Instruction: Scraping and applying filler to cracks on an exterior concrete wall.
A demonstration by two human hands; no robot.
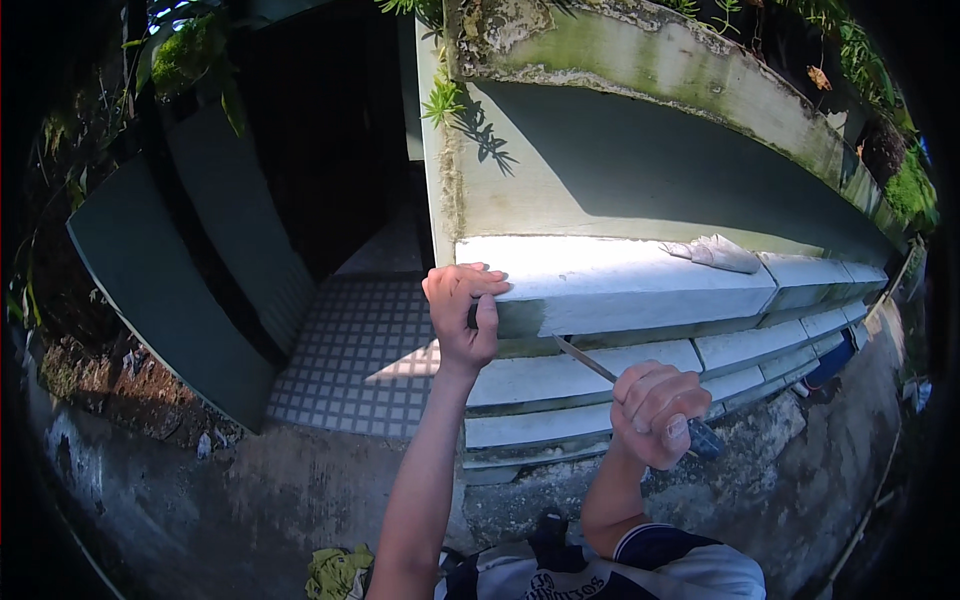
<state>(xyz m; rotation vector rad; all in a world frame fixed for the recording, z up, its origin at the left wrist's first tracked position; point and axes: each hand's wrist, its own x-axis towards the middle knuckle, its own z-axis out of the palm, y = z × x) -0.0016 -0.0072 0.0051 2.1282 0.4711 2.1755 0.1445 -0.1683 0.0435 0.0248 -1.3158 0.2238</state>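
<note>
My left hand rests on the left end of a white-topped ledge, fingers stretched out over its top and thumb raised in front. My right hand is closed in a fist round a tool with a narrow metal blade and a dark handle. The blade points up and left, its tip at the lower edge of the ledge's front face. To the left of the tip that face is greenish; to the right it is white. A crumpled whitish wrapper or cloth lies on the ledge's top.
More white-topped steps run below the ledge to the right. Behind it rises a pale wall with a mossy coping. A tiled floor leads into a dark doorway, beside an open green gate. Yellow-green cloth lies near my feet.
</note>
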